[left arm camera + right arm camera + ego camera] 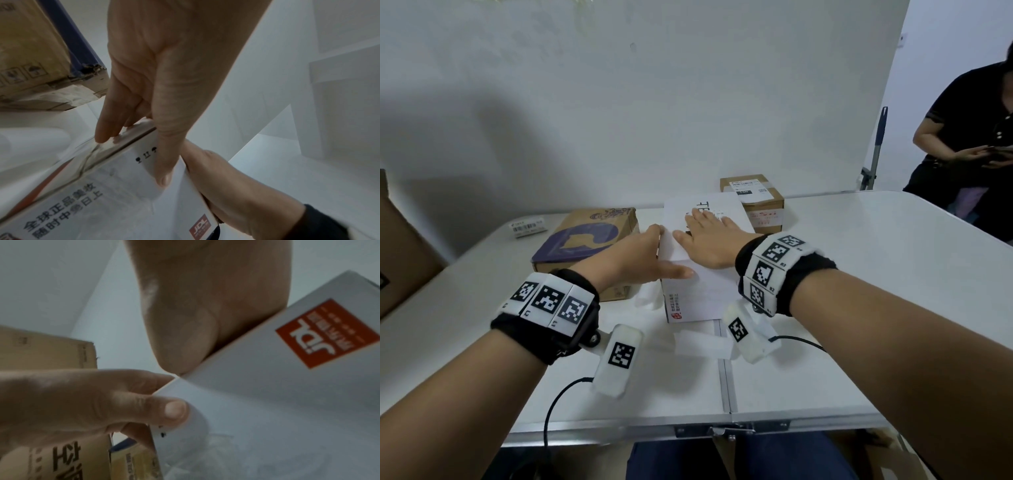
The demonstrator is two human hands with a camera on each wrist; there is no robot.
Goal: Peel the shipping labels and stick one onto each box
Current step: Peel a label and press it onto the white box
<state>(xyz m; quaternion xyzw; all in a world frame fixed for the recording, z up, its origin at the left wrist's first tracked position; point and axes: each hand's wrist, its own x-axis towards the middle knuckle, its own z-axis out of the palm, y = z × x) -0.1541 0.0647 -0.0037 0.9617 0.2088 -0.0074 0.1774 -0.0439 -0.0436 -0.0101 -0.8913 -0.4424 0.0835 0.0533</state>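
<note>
Two hands (709, 240) on white box (698, 298).

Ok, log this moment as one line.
left hand: grips white box left edge | right hand: flat on box top | stage: pressing label down

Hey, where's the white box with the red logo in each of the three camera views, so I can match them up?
Head: the white box sits centre table, under both hands.
Left wrist: it fills the lower left, the left hand gripping its edge, thumb on top.
Right wrist: it fills the right side, the right hand resting on its top.
Shared landmark: the box's red logo, also at and.
</note>
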